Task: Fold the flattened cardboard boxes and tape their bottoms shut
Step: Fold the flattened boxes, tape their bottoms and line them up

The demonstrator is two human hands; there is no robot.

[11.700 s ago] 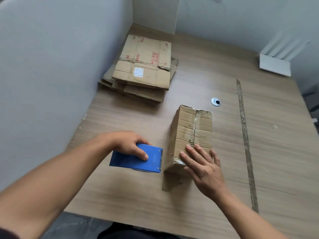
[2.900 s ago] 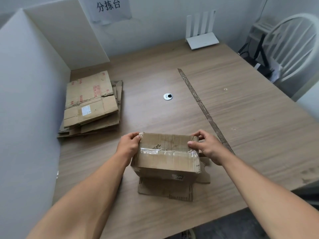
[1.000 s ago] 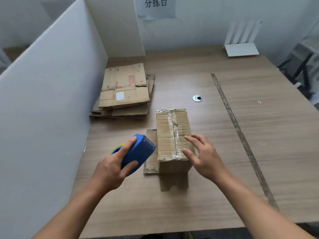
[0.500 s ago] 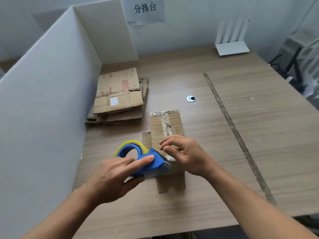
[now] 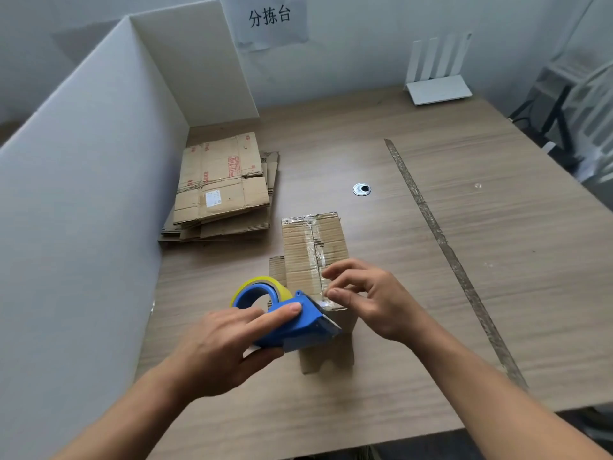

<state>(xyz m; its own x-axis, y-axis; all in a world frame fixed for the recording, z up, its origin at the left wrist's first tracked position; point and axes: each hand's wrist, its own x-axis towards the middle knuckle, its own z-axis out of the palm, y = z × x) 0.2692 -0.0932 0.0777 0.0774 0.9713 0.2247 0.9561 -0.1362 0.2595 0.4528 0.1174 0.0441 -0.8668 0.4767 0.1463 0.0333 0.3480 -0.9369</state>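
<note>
A folded cardboard box (image 5: 313,247) stands bottom-up in the middle of the wooden table (image 5: 497,260), with a strip of clear tape along its seam. My left hand (image 5: 225,346) grips a blue tape dispenser (image 5: 292,323) holding a yellow-edged roll, its blade end against the box's near edge. My right hand (image 5: 368,297) hovers over the box's near end, thumb and fingertips pinching the tape end at the dispenser's mouth. A stack of flattened cardboard boxes (image 5: 222,190) lies at the left.
A white partition (image 5: 93,180) walls off the left side. A metal cable grommet (image 5: 361,189) and a worn tape line (image 5: 441,237) mark the table. A white router (image 5: 438,78) stands at the far edge, and a white chair (image 5: 593,127) is at the right.
My left hand picked up the dispenser and brought its blade end to the box's near edge. My right hand left the box top and moved to the tape end.
</note>
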